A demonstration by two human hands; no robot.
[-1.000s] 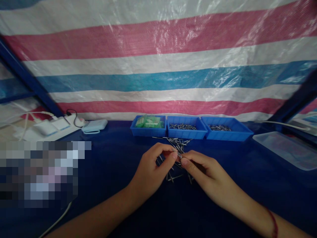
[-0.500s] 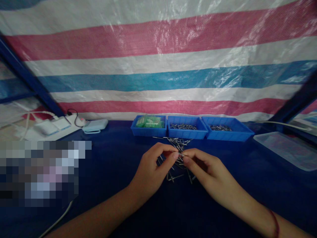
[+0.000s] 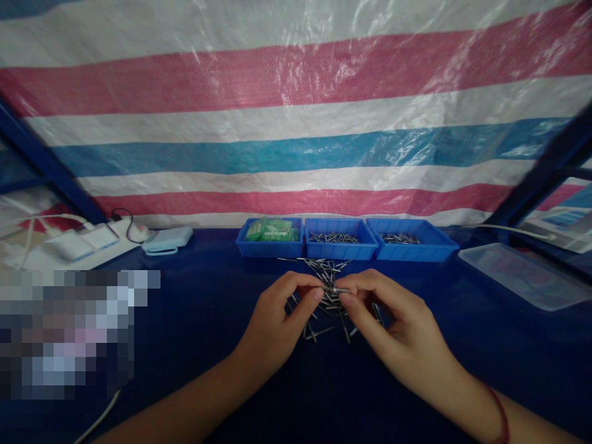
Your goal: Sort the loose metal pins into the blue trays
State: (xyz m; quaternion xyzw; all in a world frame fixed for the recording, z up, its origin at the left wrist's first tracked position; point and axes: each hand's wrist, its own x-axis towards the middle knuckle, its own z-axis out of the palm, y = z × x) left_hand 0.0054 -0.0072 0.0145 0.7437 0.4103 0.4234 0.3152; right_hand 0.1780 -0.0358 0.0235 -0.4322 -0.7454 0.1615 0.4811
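Between my two hands lies a thin silver metal pin (image 3: 336,290) with a thicker section, much like a blind rivet, held roughly level. My left hand (image 3: 274,317) pinches its left end between thumb and forefinger. The thumb and forefinger of my right hand (image 3: 400,327) are closed on the right end. Beneath and behind the fingertips spreads a loose pile of similar metal pins (image 3: 326,269), partly hidden by the hands. Some stray pins lie nearer me on the dark blue tabletop (image 3: 296,401).
Three blue bins stand along the back: the left bin (image 3: 271,250) holds green plastic packets, the middle bin (image 3: 341,250) and right bin (image 3: 416,251) hold metal pins. A clear plastic lid (image 3: 522,277) lies right. At left are a power strip (image 3: 99,250) and a pale blue device (image 3: 169,240).
More of the pin shows between my fingertips now, and my right fingers sit slightly farther from the left ones. The view has shifted a little, moving the bins left in the picture.
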